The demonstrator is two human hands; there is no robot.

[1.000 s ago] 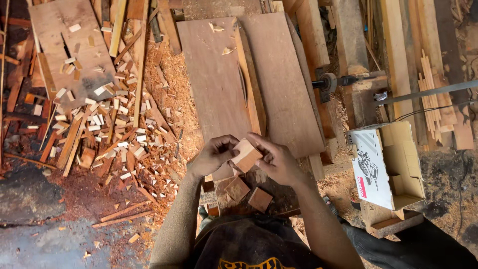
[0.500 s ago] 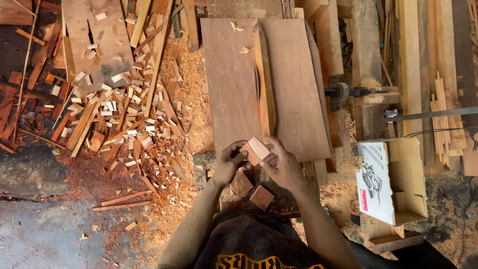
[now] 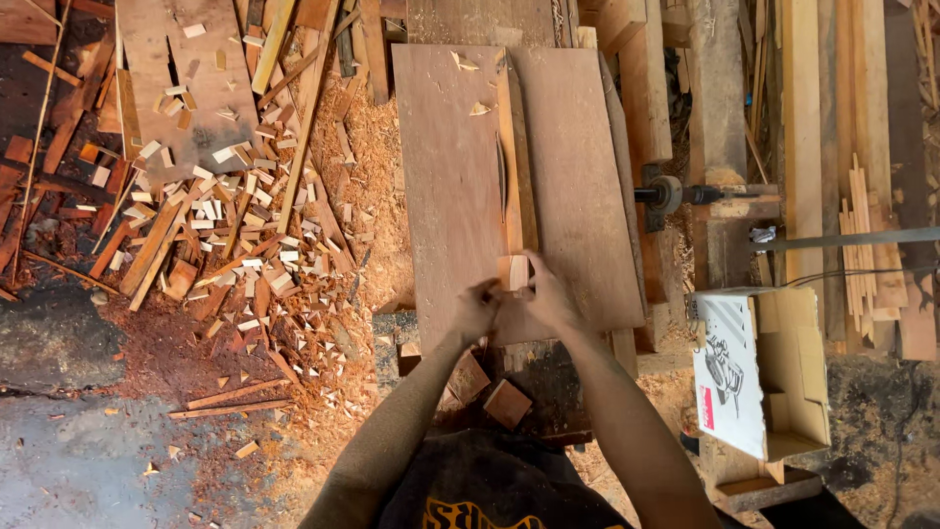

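You are holding a small wooden block point(image 3: 513, 272) with both hands on the near part of the wide wooden board point(image 3: 450, 176). Your left hand point(image 3: 477, 309) is closing its fingers on the left side of the block, and your right hand point(image 3: 544, 294) is pinching it from the right side, with the thumb near the top. The block is sitting just at the near end of the upright wooden strip point(image 3: 517, 157) that is running along the middle of the board, and it seems to be touching that strip, but I cannot tell this for sure because your fingers are covering the joint.

Below your wrists, two other small square blocks point(image 3: 507, 402) are lying on the dark surface near your body, close to each other. On your left, a large heap of offcuts and chips point(image 3: 225, 235) is lying on red sawdust point(image 3: 372, 167), beside the board. On your right, an open cardboard box point(image 3: 774, 382) is standing, well apart from your hands. Further away on the right, long planks point(image 3: 803, 147) are lying side by side.
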